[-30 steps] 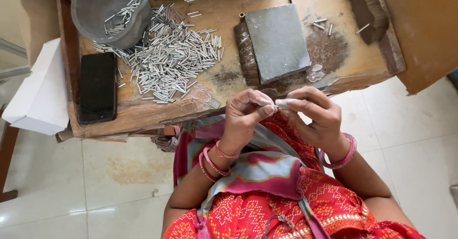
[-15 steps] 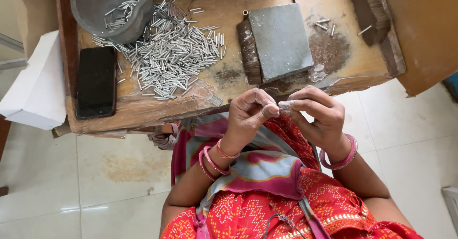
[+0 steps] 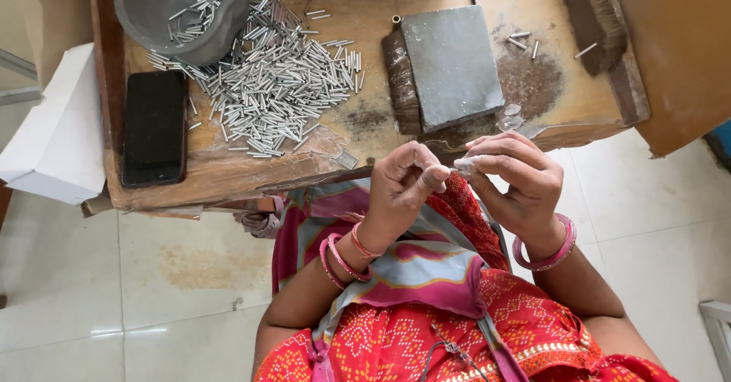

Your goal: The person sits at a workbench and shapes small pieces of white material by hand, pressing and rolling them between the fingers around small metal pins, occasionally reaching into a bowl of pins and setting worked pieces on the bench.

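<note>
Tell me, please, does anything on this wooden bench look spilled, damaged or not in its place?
Yes. The small metal tubes lie in a loose heap on the wooden bench, spread out beside the grey bowl that holds only a few. The bench's front edge looks worn and chipped. A few stray tubes lie apart beside the grey block.

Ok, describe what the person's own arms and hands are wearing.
Both forearms are bare, with no sleeves reaching them. The left hand has several pink and red bangles stacked at the wrist. The right hand wears pink bangles at its wrist too. No rings can be made out.
</note>
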